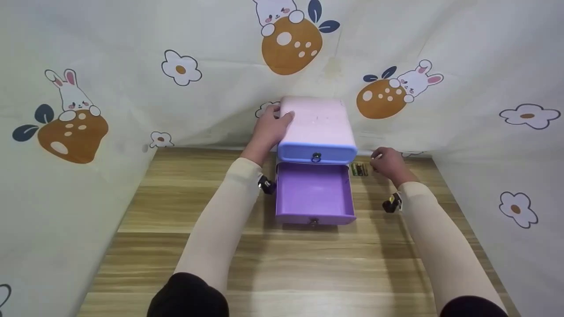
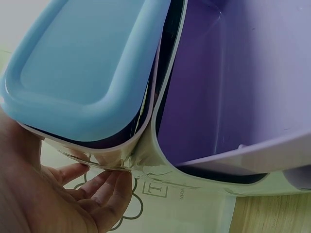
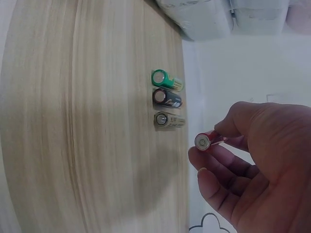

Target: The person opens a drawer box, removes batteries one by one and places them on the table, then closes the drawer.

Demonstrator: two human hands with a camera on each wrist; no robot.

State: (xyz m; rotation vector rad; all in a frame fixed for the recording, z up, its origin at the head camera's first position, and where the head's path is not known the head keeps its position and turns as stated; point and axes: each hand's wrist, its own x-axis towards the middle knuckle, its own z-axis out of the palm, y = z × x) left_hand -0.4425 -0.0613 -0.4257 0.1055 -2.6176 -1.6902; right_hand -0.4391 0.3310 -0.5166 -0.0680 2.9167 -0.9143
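Note:
A small pink-topped drawer cabinet (image 1: 315,121) stands against the back wall. Its upper blue drawer (image 1: 295,152) is closed, while the lower purple drawer (image 1: 313,191) is pulled out with a bare floor. My left hand (image 1: 269,130) rests on the cabinet's upper left edge; in the left wrist view its fingers (image 2: 109,194) lie along the side wall. To the right of the cabinet, my right hand (image 3: 277,160) pinches a red battery (image 3: 203,141) between thumb and fingers, above the tabletop. Beside it stand a green battery (image 3: 167,80), a black battery (image 3: 167,98) and a pale battery (image 3: 169,120) in a row.
The wood-grain tabletop (image 1: 185,255) carries the cabinet and batteries. A pale wall covering (image 1: 211,105) with rabbit and flower prints surrounds it at the back and both sides. The pulled-out drawer juts toward me between the forearms.

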